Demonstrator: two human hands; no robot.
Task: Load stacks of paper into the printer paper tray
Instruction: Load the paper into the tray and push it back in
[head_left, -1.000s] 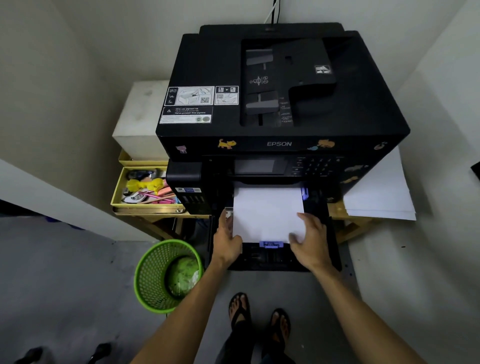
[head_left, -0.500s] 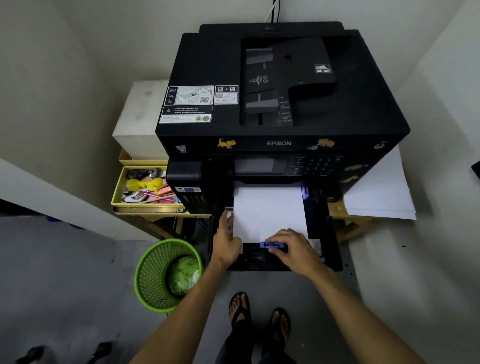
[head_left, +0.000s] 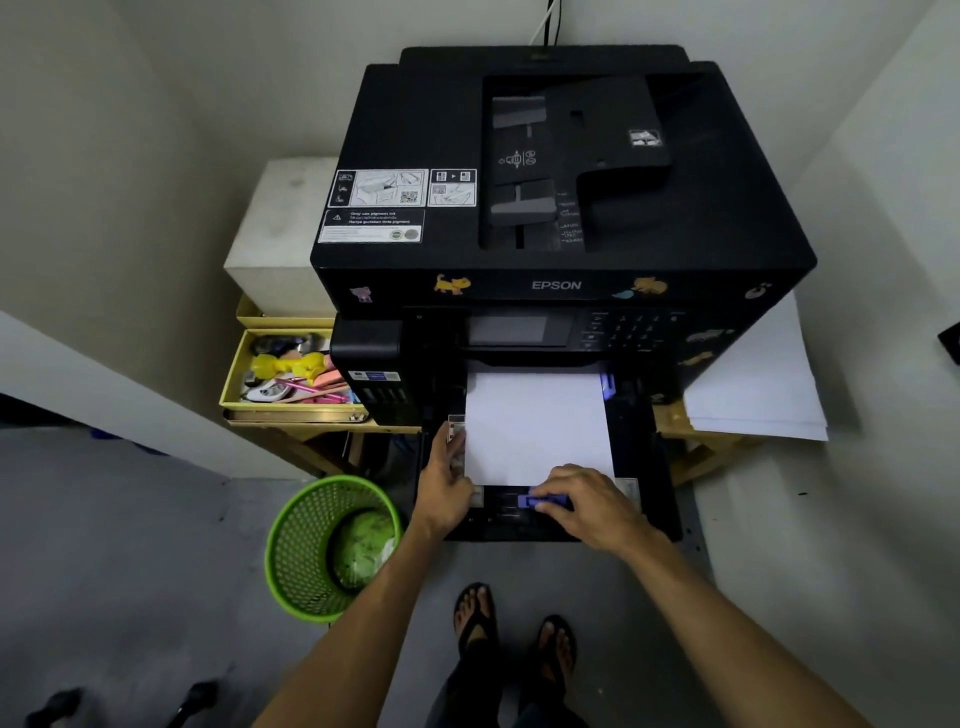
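A black Epson printer (head_left: 561, 218) stands on a wooden stand with its paper tray (head_left: 644, 467) pulled out toward me. A white stack of paper (head_left: 535, 426) lies flat in the tray. My left hand (head_left: 447, 483) rests against the stack's near left corner and the tray's left side. My right hand (head_left: 592, 504) pinches the blue paper guide (head_left: 535, 501) at the stack's near edge. A second blue guide (head_left: 607, 387) sits at the stack's far right.
A loose white paper pile (head_left: 758, 384) lies on the stand right of the printer. A yellow drawer (head_left: 291, 371) of small items stands open at left, under a white box (head_left: 285, 234). A green mesh bin (head_left: 332, 545) sits on the floor beside my feet (head_left: 514, 629).
My right hand moved from the stack's near right corner leftward onto the blue guide and closed on it. My left hand stayed at the left corner.
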